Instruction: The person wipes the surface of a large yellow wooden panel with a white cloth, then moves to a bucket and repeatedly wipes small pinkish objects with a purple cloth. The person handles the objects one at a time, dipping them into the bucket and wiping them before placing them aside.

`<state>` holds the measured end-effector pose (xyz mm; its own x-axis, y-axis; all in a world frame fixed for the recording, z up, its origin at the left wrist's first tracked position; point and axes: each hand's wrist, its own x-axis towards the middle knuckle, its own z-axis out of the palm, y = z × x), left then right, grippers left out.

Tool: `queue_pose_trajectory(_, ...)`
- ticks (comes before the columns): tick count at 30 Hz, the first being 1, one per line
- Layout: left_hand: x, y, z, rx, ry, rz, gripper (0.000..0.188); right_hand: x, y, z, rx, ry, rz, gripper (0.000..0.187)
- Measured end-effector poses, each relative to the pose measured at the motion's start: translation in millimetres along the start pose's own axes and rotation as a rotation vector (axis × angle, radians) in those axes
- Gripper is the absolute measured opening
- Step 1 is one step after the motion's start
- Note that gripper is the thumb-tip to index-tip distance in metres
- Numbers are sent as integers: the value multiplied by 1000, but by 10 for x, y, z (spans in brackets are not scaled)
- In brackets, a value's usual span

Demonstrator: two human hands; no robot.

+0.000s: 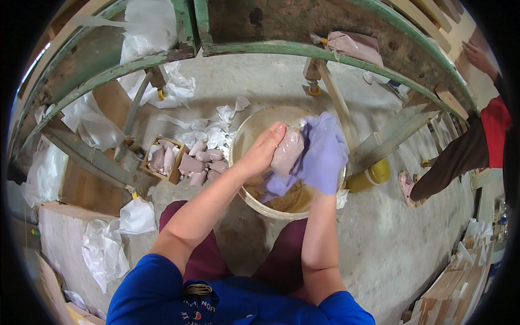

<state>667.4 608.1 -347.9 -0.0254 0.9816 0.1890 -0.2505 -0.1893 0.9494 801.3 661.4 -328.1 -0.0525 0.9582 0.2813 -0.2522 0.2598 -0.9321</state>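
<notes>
My left hand [264,149] is closed round a small tied plastic bag [288,151] of pinkish-brown filling, held tilted above a large pale tub [246,203]. A purple cloth [325,157] is wrapped over my right hand, touching the right side of the bag and drooping into the tub. Under the cloth, the fingers of that hand are hidden. Brown material [290,201] lies at the bottom of the tub. Left of it, several similar filled bags [203,162] are piled on the floor.
A small wooden box [172,174] holds more filled bags. Crumpled clear plastic [214,130] lies behind the pile. Green-edged tables [260,50] stand ahead, a larger pink bag [355,46] on one. A yellow container [374,176] sits right of the tub; another person's leg [452,162] is beyond.
</notes>
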Motion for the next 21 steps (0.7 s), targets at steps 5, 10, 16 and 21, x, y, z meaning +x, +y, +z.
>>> queue_pose_trajectory(5, -9, -63, 146, 258, 165, 159, 28, -183, 18, 220, -1040, -234, -497, 19)
queue_pose_trajectory(10, -167, 18, 320, 516, 24, 163, 28, -258, 149, 87, 79, -52, 200, 24)
queue_pose_trajectory(16, -190, 8, 323, 532, -204, 114, 31, -70, 248, -74, 280, 154, 224, 32)
queue_pose_trajectory(21, -230, -93, 402, 251, -289, 4, 37, 75, 122, -276, 280, 143, 138, 40)
